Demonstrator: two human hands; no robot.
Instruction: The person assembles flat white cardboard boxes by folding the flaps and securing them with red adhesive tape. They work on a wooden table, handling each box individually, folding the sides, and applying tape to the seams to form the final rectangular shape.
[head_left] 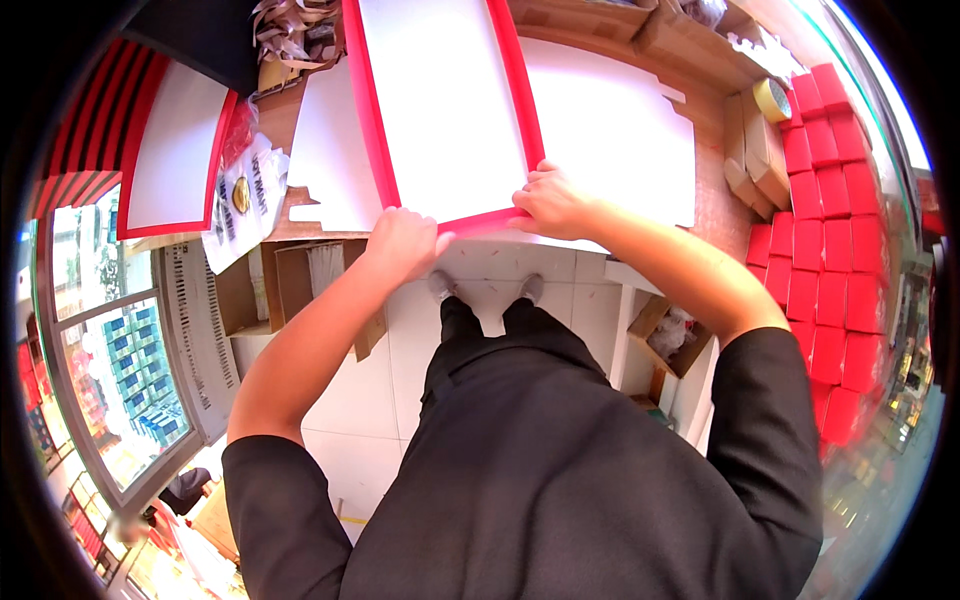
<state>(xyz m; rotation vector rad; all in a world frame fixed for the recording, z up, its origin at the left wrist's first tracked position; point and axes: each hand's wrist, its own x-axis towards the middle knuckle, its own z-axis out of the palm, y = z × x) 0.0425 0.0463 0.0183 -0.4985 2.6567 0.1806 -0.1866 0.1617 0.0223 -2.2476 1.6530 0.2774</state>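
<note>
A long white panel with red edges [450, 100], like a shallow cardboard box part, lies lengthwise on the table in front of me. My left hand [403, 243] is closed at its near left corner, fingers curled over the red edge. At the near right corner, my right hand [552, 202] pinches the red edge, thumb pointing inward. The red near edge [485, 220] runs between both hands. Beneath the panel, a larger flat white sheet [610, 130] with cut tabs sticks out to both sides.
Left of the sheet are a white plastic bag [250, 200] and another red-edged white panel [175, 150], beside a stack of red-and-black boxes [85, 130]. On the right stand brown cartons [760, 150], a tape roll [772, 100] and many small red boxes [830, 250]. Cardboard boxes [290, 285] sit under the table.
</note>
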